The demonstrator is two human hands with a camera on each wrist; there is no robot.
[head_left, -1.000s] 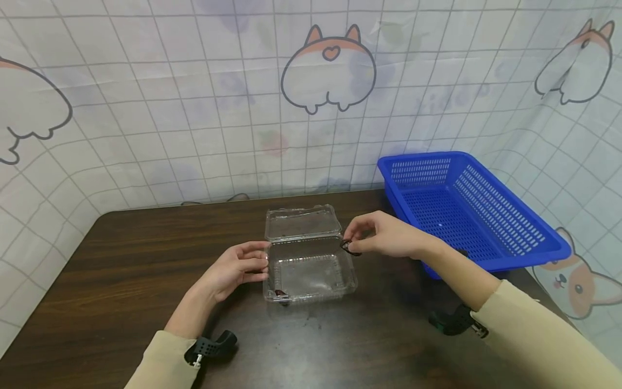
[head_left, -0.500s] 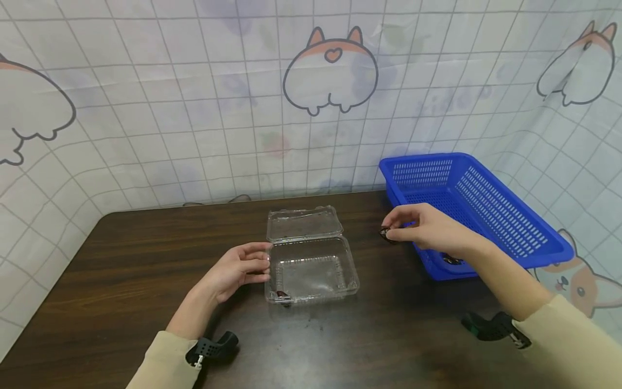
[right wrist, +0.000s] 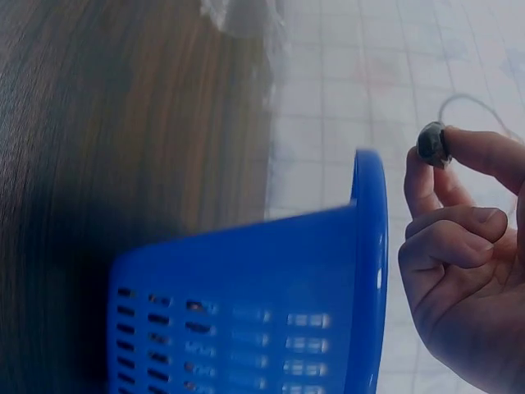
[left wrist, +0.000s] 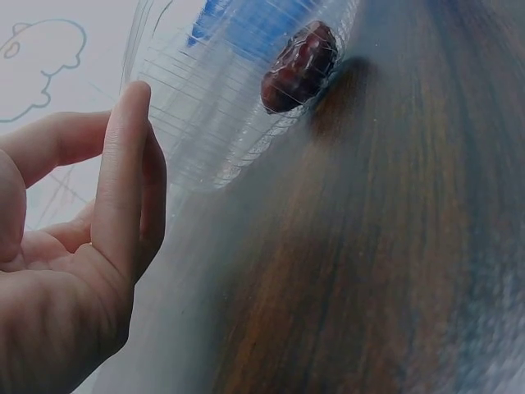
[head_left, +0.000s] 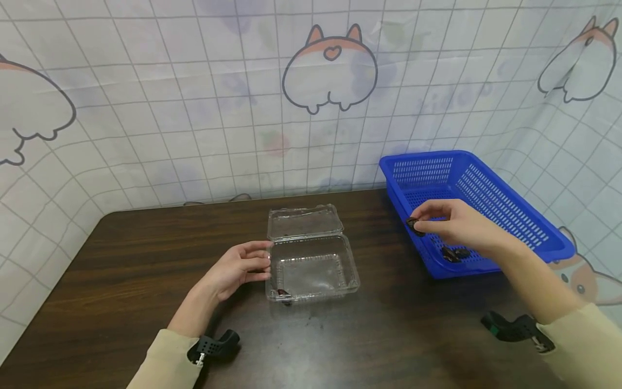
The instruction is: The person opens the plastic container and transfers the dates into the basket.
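In the head view my right hand (head_left: 454, 224) pinches a dried red date (head_left: 415, 226) between thumb and fingertips, just over the left rim of the blue plastic basket (head_left: 522, 208). The right wrist view shows that date (right wrist: 433, 144) dark against the wall cloth. Several dark dates (head_left: 454, 254) lie inside the basket at its near left corner. My left hand (head_left: 238, 271) rests its mostly straight fingers against the left side of a clear plastic clamshell box (head_left: 311, 270), which has its lid folded back. One wrinkled date (left wrist: 300, 67) lies in the box's near left corner.
Box and basket stand on a dark wooden table (head_left: 146, 254). A white gridded cloth (head_left: 194, 108) with dog drawings hangs behind and to the sides. A thin cable (head_left: 240, 197) shows at the table's back edge.
Holding the date, my right hand has moved right from the clear box to the blue basket's rim. More dates in the basket have come into view. My left hand stays at the box.
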